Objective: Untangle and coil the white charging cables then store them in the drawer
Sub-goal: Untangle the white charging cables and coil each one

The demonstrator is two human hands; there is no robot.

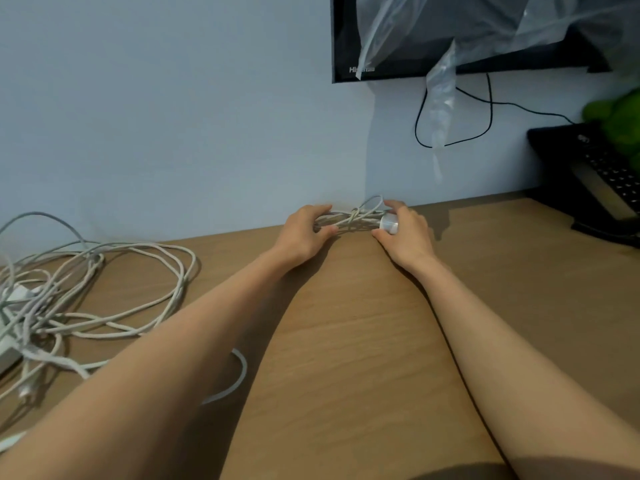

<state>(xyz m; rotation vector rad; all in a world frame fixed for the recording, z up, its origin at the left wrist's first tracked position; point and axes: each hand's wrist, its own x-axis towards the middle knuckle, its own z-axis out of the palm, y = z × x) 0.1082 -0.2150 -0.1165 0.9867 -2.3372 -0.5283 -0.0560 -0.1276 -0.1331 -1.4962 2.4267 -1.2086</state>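
Cable bundle [351, 220] sits in both hands at the far edge of the tabletop [346, 341].
Left hand [304, 233] curls round one end and right hand [407, 232] pinches the round plug [389, 223]. Best to hold the loops snug. Tangled cables [69, 299] wait at the left edge.

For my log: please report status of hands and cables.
Left hand and right hand grip the coiled cable near the wall. Tangled pile lies at left on the table. Nothing in the way.
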